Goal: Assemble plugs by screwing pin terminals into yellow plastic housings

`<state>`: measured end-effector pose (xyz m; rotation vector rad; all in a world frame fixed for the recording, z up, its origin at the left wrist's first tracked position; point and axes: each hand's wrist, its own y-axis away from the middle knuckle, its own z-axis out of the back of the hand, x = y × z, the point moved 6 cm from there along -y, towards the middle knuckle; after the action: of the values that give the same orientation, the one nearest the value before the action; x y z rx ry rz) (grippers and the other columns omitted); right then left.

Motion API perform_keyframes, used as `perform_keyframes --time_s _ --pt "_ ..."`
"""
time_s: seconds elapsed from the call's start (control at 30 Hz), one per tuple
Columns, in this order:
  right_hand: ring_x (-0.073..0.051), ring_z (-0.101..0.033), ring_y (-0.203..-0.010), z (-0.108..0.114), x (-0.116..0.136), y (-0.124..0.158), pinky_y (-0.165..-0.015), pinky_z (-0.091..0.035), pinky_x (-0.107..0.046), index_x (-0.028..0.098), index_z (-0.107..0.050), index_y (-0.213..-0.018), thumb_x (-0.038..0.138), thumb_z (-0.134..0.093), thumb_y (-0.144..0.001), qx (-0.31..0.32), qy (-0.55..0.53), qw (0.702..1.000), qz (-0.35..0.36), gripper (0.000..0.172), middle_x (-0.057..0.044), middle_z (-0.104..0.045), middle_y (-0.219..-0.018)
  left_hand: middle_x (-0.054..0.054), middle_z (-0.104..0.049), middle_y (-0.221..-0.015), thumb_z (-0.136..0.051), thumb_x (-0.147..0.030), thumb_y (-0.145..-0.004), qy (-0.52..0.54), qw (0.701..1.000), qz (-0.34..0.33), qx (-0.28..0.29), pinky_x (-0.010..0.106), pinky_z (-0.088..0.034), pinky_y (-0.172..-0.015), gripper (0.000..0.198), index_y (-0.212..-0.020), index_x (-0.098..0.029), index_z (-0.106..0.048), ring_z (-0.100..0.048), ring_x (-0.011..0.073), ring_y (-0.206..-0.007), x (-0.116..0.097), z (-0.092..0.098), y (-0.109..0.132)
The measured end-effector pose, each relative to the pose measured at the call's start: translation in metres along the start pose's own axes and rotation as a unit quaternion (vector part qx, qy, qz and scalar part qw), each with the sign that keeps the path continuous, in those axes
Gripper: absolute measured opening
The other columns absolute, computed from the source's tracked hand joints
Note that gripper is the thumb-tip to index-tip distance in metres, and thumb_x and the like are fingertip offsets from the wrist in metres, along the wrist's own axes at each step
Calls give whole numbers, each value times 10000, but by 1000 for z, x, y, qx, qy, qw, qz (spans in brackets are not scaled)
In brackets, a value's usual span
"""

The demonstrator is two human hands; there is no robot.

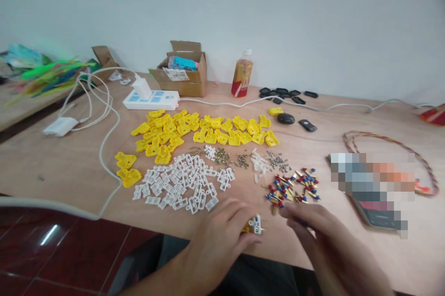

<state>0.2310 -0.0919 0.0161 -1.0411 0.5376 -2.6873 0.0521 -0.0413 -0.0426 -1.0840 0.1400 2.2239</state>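
My left hand (225,231) is closed around a small yellow plastic shell (247,227) with a white insert at its end. A thin metal pin sticks out of it to the right. At the near edge of a pile of brass terminals with red and blue ends (287,189) is my right hand (323,231). Its thumb and fingertips come together there, and anything between them is too small to make out. Left of the pile lie white plastic frames (181,182), with more yellow shells (167,131) behind them.
Small screws (278,160), clear plastic pieces (259,161) and brass bits (222,156) lie in heaps mid-table. Farther back are a power strip (153,100), a cardboard box (187,85), a drink bottle (242,75) and black covers (283,94). A phone (377,217) and twisted cord (399,138) are at right.
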Motion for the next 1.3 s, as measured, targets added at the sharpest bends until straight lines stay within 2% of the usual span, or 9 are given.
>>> perform_keyframes --time_s 0.1,0.17,0.27,0.4,0.57,0.73,0.93,1.07,1.3 --pt "-256 -817 -1006 -28 3 -6 -802 -704 -312 277 -722 -1291 242 -550 -1030 84 52 992 77 314 -106 -796 -1172 27 -756 -1159 -826 -142 -903 15 1000 22 -9 360 -618 -950 367 -1211 -256 -663 -720 243 -1091 8 -1 6" --pt "-246 -830 -905 -42 -4 0 -706 -709 -311 262 -731 -1266 262 -548 -1040 114 88 986 82 290 -115 -795 -1133 10 -752 -1119 -824 -103 -888 27 999 39 -23 344 -622 -915 406 -1212 -278 -652 -730 236 -1049 11 1 10" --pt "-258 -843 -891 -53 -14 12 -710 -717 -353 242 -712 -1286 222 -489 -1057 124 116 982 78 320 -124 -809 -1142 8 -741 -1079 -841 -81 -852 33 997 58 -50 350 -624 -890 442 -1189 -290 -646 -734 240 -995 14 1 14" --pt "-268 -847 -953 -54 -16 18 -767 -716 -348 232 -729 -1241 193 -495 -1032 106 124 985 61 316 -129 -820 -1194 5 -725 -1048 -846 -56 -823 35 996 66 -54 344 -624 -864 467 -1173 -297 -651 -730 238 -954 17 -2 15" --pt "-238 -856 -883 -52 -14 16 -715 -700 -259 232 -772 -1100 194 -505 -1017 60 109 991 47 282 -107 -849 -1088 0 -701 -1036 -871 -61 -810 39 996 62 -49 330 -615 -858 477 -1173 -292 -665 -720 229 -945 15 -1 14" --pt "-195 -855 -891 -54 -18 21 -695 -670 -175 261 -749 -1163 230 -522 -1051 57 100 991 63 255 -63 -850 -1092 1 -682 -1013 -870 -57 -819 25 995 88 -29 329 -595 -876 435 -1153 -264 -683 -705 223 -956 14 -1 12" --pt "-217 -853 -905 -55 -19 19 -704 -692 -239 251 -727 -1172 474 -488 -1099 47 116 987 97 335 -79 -838 -1098 -5 -695 -1053 -836 -37 -845 53 996 77 -2 308 -570 -903 468 -1210 -291 -690 -694 213 -999 14 3 8" --pt "-227 -851 -880 -59 -20 25 -685 -699 -275 246 -721 -1243 480 -493 -1098 23 144 982 117 358 -87 -832 -1099 -1 -705 -1103 -812 -40 -872 72 995 64 19 300 -565 -927 487 -1257 -304 -673 -696 208 -1044 15 6 8" --pt "-230 -851 -900 -61 -22 28 -676 -695 -266 224 -731 -1236 414 -467 -1112 0 169 980 108 348 -95 -833 -1116 2 -724 -1089 -795 -21 -879 22 999 41 3 321 -593 -922 513 -1289 -296 -655 -691 215 -1001 11 5 10"
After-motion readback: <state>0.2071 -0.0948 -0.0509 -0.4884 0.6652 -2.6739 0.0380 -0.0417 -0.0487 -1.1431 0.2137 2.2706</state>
